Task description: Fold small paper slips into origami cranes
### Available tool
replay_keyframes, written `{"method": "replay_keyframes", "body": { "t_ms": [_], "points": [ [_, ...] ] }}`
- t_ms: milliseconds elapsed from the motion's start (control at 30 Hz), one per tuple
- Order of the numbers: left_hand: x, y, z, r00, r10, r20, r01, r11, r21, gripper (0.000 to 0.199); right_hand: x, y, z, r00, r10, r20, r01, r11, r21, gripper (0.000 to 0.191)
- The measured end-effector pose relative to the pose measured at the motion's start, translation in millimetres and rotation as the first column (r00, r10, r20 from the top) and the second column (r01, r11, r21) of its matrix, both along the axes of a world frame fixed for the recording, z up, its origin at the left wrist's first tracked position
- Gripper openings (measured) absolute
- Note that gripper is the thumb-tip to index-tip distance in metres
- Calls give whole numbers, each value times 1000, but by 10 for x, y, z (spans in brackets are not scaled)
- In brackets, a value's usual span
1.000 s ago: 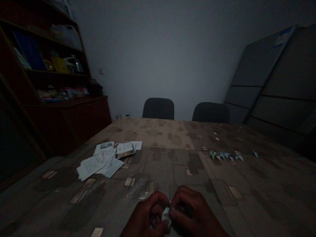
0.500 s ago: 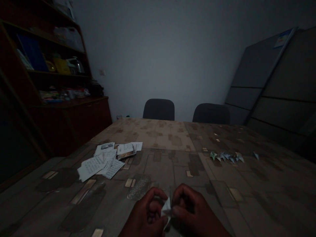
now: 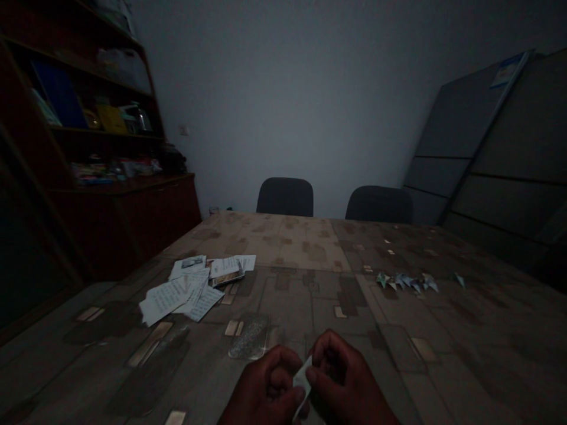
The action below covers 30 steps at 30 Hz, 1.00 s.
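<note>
A small piece of folded white paper (image 3: 302, 379) is held between my two hands at the near edge of the view, above the table. My left hand (image 3: 270, 386) pinches its lower left part between thumb and fingers. On the other side, my right hand (image 3: 341, 375) grips its upper right edge with thumb and curled forefinger. The fingers cover much of the paper, so its full shape is hidden.
Printed sheets or cards (image 3: 177, 292) lie in a loose pile on the patterned tablecloth (image 3: 301, 313) at left. Several small folded paper pieces (image 3: 407, 282) stand in a row at right, with one paper piece (image 3: 459, 280) apart. Two chairs (image 3: 284, 196) stand beyond the table.
My right hand has closed onto the paper's upper edge, and the paper is tilted more to the right. Both hands sit slightly closer together. The pile and the row have stayed put.
</note>
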State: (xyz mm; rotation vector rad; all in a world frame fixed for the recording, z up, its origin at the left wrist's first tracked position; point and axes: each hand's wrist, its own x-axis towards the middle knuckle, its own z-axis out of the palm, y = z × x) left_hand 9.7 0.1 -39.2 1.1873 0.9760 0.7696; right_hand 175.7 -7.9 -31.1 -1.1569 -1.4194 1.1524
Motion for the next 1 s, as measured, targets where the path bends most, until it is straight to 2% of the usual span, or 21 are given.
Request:
{"method": "replay_keyframes", "body": {
  "t_ms": [100,233,500,667,733,833,1000],
  "points": [
    [-2,31,-91,998,-37,43,40,997,-71,43,-9,-6,-18,1000,15,-27,-15,1000,-3,12],
    [-3,66,-134,997,-1,78,8,996,-85,58,-22,-19,-29,999,18,-33,-18,1000,-10,15],
    [18,34,-20,997,45,55,-42,998,-47,58,-74,-21,-5,999,-5,-50,3,999,-49,16],
    [22,1,37,997,73,-33,-73,997,-22,57,-90,-8,-22,993,-28,-119,14,993,-118,33],
    [22,-5,48,996,81,-44,-82,997,-9,57,-77,-2,-43,994,-8,-110,-5,992,-124,30],
    [17,-4,26,996,78,-35,-78,997,7,57,-52,4,-80,999,17,-39,-22,994,-106,15],
    [5,1,-67,999,53,3,-52,998,-33,57,-33,8,-102,999,-8,35,9,999,-32,21]
  ]
}}
